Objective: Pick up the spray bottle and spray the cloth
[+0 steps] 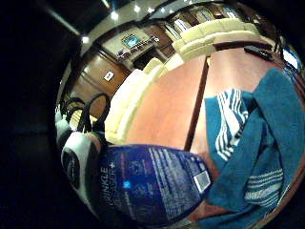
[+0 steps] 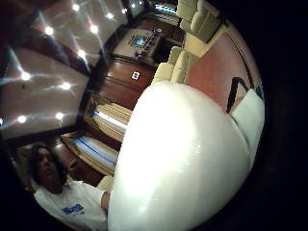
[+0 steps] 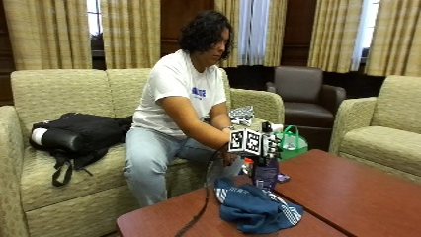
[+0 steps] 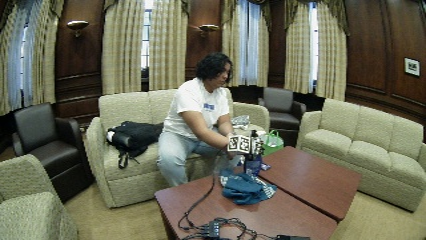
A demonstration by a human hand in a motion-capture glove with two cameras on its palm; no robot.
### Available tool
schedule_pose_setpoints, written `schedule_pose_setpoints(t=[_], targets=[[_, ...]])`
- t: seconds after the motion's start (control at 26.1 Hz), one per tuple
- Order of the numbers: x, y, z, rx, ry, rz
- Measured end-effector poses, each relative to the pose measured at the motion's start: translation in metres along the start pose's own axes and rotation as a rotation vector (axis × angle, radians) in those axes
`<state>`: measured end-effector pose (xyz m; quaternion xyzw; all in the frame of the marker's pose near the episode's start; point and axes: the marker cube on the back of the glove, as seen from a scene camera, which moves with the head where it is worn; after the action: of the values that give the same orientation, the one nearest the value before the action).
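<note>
We start at the near edge of the reddish wooden bench (image 3: 342, 192), where the blue cloth (image 3: 253, 210) with white stripes lies crumpled in a heap. Just behind the cloth, at about 12 o'clock from it, the spray bottle (image 3: 265, 173) stands upright with its dark purple body close over the cloth's far edge; whether its base touches the bench we cannot tell. Our gloved right hand (image 3: 263, 144) is clasped around the bottle's upper part, fingers curled about the neck. The little-finger palm view shows the bottle's labelled blue-purple body (image 1: 152, 183) close against the palm, with the striped cloth (image 1: 257, 143) spread on the bench beside it. In the thumb-side palm view a smooth white rounded surface (image 2: 185, 163) fills most of the field, very close to the palm.

Beyond the bottle, at about 1 o'clock, a green bag (image 3: 293, 143) sits by the sofa. The person sits on the beige sofa (image 3: 59, 98), leaning forward toward the bench. At 9 o'clock from the person a black backpack (image 3: 79, 136) rests on the sofa seat. Farther back, a dark leather armchair (image 3: 303, 94) stands before the curtains.
</note>
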<state>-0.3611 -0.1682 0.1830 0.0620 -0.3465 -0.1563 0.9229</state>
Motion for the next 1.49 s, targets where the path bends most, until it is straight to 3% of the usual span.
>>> schedule_pose_setpoints(t=[0.77,1.49], targets=[[0.01,-0.019,0.002,-0.011,-0.01,0.02],[0.012,-0.008,-0.002,-0.309,-0.028,0.121]])
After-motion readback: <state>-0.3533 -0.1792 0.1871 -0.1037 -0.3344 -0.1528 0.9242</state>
